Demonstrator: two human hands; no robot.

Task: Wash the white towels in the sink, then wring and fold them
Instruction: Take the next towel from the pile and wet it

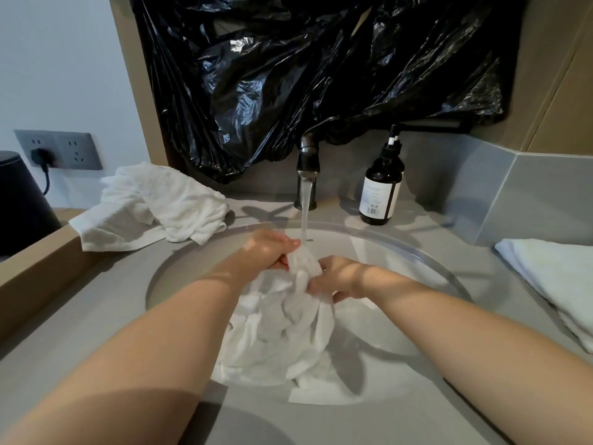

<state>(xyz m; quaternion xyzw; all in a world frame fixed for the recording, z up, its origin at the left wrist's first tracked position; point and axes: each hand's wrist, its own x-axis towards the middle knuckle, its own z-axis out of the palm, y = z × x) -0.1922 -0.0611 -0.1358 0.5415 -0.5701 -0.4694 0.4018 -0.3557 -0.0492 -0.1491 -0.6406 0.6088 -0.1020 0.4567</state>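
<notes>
A wet white towel (282, 335) lies bunched in the round sink (417, 252), its top end lifted under the running water from the dark faucet (307, 162). My left hand (269, 248) grips the raised end from the left. My right hand (340, 277) grips the same bunch from the right, fingers curled into the cloth. A crumpled white towel (154, 207) lies on the counter at the back left. A folded white towel (552, 281) rests on the counter at the right.
A dark pump bottle (380, 191) stands right of the faucet. Black plastic sheeting (321, 69) covers the wall above. At the far left there is a wall socket (57, 149) with a plug in it and a dark bin (19, 200).
</notes>
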